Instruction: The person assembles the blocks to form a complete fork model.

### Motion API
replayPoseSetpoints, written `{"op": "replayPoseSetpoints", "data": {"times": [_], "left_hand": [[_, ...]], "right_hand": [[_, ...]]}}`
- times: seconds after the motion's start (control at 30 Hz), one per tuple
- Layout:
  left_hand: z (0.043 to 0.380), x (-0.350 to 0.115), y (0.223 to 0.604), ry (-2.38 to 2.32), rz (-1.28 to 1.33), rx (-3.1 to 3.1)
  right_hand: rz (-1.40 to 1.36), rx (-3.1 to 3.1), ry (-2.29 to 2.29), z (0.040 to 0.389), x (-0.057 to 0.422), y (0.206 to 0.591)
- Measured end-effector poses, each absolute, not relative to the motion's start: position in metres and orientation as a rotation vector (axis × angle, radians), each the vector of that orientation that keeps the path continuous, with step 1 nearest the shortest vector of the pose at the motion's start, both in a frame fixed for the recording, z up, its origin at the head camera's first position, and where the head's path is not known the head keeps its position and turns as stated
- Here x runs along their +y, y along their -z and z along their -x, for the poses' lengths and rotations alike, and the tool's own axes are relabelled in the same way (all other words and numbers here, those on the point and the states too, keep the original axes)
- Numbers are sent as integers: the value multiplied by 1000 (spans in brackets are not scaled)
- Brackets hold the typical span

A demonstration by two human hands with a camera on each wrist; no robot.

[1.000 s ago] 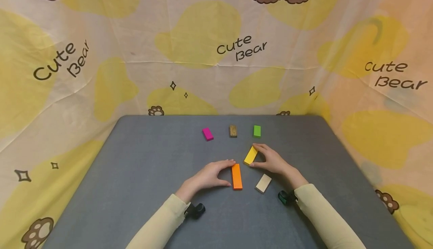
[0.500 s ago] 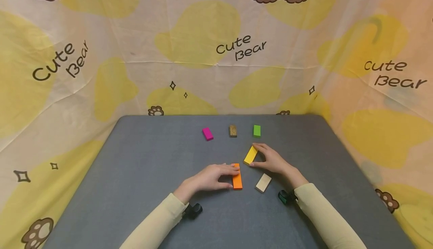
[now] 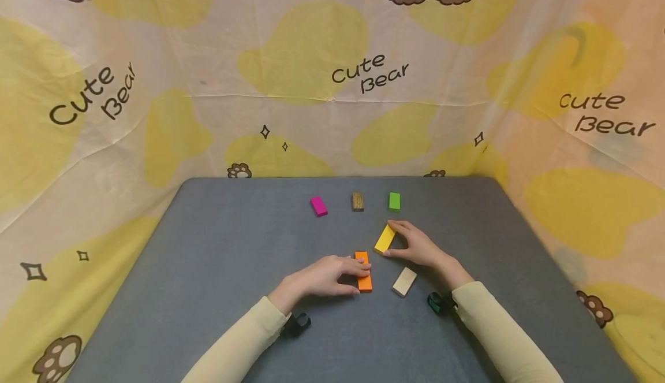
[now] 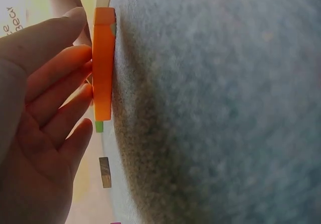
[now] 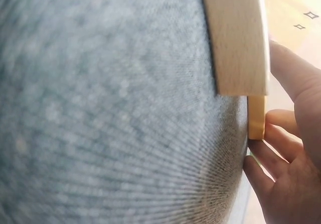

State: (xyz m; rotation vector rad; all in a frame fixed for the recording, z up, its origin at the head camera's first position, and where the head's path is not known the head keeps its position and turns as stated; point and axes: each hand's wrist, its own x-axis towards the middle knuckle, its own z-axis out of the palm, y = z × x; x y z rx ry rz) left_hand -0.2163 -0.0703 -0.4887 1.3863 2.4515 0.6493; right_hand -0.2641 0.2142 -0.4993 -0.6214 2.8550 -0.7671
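An orange block (image 3: 365, 283) lies flat near the middle of the table, its long side running front to back. Across its top rest the fairly straight fingers of my left hand (image 3: 329, 275), with the thumb by its near left edge. In the left wrist view the fingertips touch the upper face of the block (image 4: 103, 68). My right hand (image 3: 419, 247) holds a yellow block (image 3: 385, 239) by its ends, thumb at the near end and fingertips at the far one. A pale wooden block (image 3: 404, 282) lies in front of that hand and partly hides the yellow one in the right wrist view.
Along the back of the grey table (image 3: 234, 227) lie a magenta block (image 3: 319, 206), a brown wood-grained block (image 3: 358, 201) and a green block (image 3: 395, 201). A printed cloth (image 3: 291, 54) hangs behind and at both sides of the table.
My left hand has moved slightly right, from beside the orange block to fingers lying over its top. The right hand and the yellow block have stayed in place.
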Motion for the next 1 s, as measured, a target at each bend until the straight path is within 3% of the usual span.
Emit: {"op": "replayPoseSetpoints", "data": {"times": [1.0], "left_hand": [[216, -71, 488, -693, -1351, 2419]], "right_hand": [[665, 2750, 890, 298, 233, 500]]}}
